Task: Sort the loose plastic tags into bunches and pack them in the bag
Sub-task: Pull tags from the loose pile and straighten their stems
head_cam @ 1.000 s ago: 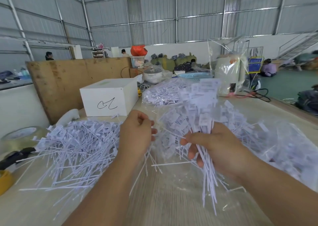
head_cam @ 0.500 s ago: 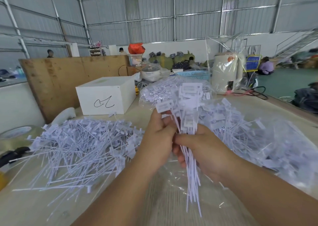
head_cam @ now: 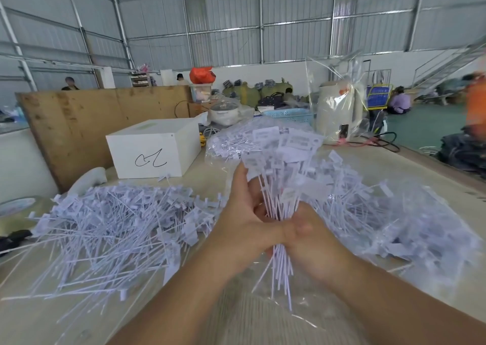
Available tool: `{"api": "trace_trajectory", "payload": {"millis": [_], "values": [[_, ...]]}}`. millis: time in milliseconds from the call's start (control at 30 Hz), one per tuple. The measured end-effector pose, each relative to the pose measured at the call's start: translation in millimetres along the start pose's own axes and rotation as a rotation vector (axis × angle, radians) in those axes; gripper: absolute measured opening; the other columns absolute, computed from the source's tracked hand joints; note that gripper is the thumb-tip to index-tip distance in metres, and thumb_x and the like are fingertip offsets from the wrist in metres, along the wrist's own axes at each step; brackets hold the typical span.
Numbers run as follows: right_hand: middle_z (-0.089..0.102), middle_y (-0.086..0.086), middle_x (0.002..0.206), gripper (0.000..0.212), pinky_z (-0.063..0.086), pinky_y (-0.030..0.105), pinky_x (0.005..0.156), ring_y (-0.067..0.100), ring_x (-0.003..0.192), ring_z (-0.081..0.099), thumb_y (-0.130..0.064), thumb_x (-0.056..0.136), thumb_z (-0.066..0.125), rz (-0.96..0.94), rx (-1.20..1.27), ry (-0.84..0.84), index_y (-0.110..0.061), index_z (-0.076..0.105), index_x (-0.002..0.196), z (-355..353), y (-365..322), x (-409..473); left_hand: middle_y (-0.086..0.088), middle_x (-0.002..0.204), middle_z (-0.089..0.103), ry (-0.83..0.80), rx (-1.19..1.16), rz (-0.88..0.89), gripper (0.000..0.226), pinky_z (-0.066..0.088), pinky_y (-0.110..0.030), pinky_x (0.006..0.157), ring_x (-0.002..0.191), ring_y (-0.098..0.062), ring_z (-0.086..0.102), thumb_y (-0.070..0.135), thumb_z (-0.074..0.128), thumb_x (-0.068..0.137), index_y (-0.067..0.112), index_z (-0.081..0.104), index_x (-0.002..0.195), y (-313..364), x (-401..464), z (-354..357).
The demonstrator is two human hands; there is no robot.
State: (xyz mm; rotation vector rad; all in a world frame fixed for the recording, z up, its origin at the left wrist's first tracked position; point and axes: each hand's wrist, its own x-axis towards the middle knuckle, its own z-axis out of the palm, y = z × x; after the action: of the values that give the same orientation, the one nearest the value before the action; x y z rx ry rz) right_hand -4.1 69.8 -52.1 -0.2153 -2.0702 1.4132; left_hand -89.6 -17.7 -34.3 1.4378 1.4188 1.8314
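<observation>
Bunch (head_cam: 282,187) upright between both hands, above table's near-middle, stems fanned below. Advice: square tag heads level, tighten stems parallel before bagging. Right hand (head_cam: 310,237) curled tight round stems. Left hand (head_cam: 244,221) fingers half-curled, pressing bunch's left side. Loose tags (head_cam: 113,229) heaped toward table's left edge; bag (head_cam: 410,229) lying toward right edge, part-filled.

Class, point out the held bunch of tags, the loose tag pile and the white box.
bunch of tags (head_cam: 282,187), head view, stems.
loose tag pile (head_cam: 110,226), head view, middle.
white box (head_cam: 155,152), head view, front face.
</observation>
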Motion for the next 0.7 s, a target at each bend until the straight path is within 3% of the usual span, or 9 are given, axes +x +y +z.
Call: {"api": "trace_trajectory", "payload": {"millis": [100, 200, 267, 333, 433, 500, 567, 633, 700], "values": [[0.059, 0.009, 0.052, 0.028, 0.047, 0.023, 0.059, 0.016, 0.055, 0.059, -0.011, 0.079, 0.061, 0.007, 0.041, 0.011, -0.018, 0.065, 0.052, -2, -3, -1, 0.006, 0.140, 0.049, 0.140, 0.023, 0.010, 0.146, 0.052, -0.029, 0.092, 0.124, -0.013, 0.055, 0.047, 0.096, 0.024, 0.042, 0.016, 0.146, 11, 6, -4], [0.053, -0.011, 0.046, 0.026, 0.040, 0.013, 0.054, 0.002, 0.047, 0.049, -0.020, 0.087, 0.066, 0.010, 0.055, -0.054, -0.026, 0.065, 0.063, 1, -5, -3, 0.019, 0.148, 0.036, 0.335, 0.038, 0.109, 0.136, 0.044, -0.031, 0.100, 0.136, -0.005, 0.041, 0.073, 0.083, 0.026, 0.051, 0.019, 0.144, 30, 12, -18], [0.054, -0.018, 0.050, 0.032, 0.038, 0.009, 0.053, -0.003, 0.047, 0.049, -0.017, 0.092, 0.065, 0.003, 0.023, -0.104, -0.036, 0.067, 0.066, 3, -7, -5, 0.032, 0.149, 0.031, 0.344, 0.164, 0.245, 0.102, 0.039, -0.037, 0.106, 0.134, 0.007, 0.038, 0.095, 0.060, 0.041, 0.066, 0.024, 0.133, 39, 11, -27], [0.052, -0.018, 0.048, 0.036, 0.036, 0.009, 0.052, -0.003, 0.045, 0.048, -0.017, 0.092, 0.066, 0.015, 0.009, -0.130, -0.037, 0.065, 0.062, 5, -8, -6, 0.031, 0.149, 0.035, 0.259, 0.270, 0.310, 0.076, 0.039, -0.042, 0.107, 0.136, 0.005, 0.036, 0.094, 0.048, 0.059, 0.069, 0.034, 0.129, 46, 5, -27], [0.049, -0.013, 0.041, 0.032, 0.037, 0.013, 0.048, 0.001, 0.040, 0.044, -0.025, 0.079, 0.070, 0.047, 0.018, -0.086, -0.031, 0.061, 0.049, 8, -9, -8, 0.012, 0.125, 0.064, 0.114, 0.315, 0.285, 0.042, 0.048, -0.028, 0.092, 0.116, -0.004, 0.059, 0.065, 0.061, 0.078, 0.051, 0.061, 0.118, 41, 0, -15], [0.052, -0.009, 0.041, 0.030, 0.040, 0.016, 0.048, 0.006, 0.041, 0.047, -0.024, 0.072, 0.066, 0.040, 0.032, -0.073, -0.031, 0.061, 0.043, 8, -10, -9, 0.006, 0.111, 0.068, 0.086, 0.359, 0.253, 0.039, 0.051, -0.028, 0.084, 0.103, -0.010, 0.065, 0.050, 0.059, 0.081, 0.037, 0.062, 0.118, 37, -1, -8], [0.050, -0.007, 0.040, 0.032, 0.043, 0.019, 0.049, 0.007, 0.040, 0.046, -0.023, 0.072, 0.063, 0.024, 0.028, -0.082, -0.029, 0.059, 0.041, 9, -14, -10, 0.007, 0.109, 0.067, 0.071, 0.400, 0.269, 0.039, 0.051, -0.027, 0.084, 0.102, -0.012, 0.065, 0.048, 0.055, 0.085, 0.030, 0.062, 0.119, 36, -4, -7], [0.045, -0.009, 0.039, 0.030, 0.041, 0.023, 0.046, 0.006, 0.039, 0.042, -0.023, 0.077, 0.064, 0.033, 0.041, -0.071, -0.024, 0.059, 0.048, 10, -19, -8, 0.008, 0.115, 0.065, 0.067, 0.376, 0.285, 0.040, 0.050, -0.029, 0.088, 0.107, -0.012, 0.063, 0.050, 0.056, 0.084, 0.034, 0.058, 0.120, 40, -3, -13], [0.042, -0.009, 0.043, 0.030, 0.037, 0.025, 0.045, 0.006, 0.040, 0.039, -0.019, 0.085, 0.068, 0.060, 0.045, -0.059, -0.019, 0.057, 0.057, 8, -21, -5, 0.007, 0.133, 0.056, 0.084, 0.343, 0.310, 0.049, 0.046, -0.040, 0.101, 0.124, -0.014, 0.054, 0.060, 0.059, 0.082, 0.044, 0.050, 0.128, 44, -3, -19]]}}
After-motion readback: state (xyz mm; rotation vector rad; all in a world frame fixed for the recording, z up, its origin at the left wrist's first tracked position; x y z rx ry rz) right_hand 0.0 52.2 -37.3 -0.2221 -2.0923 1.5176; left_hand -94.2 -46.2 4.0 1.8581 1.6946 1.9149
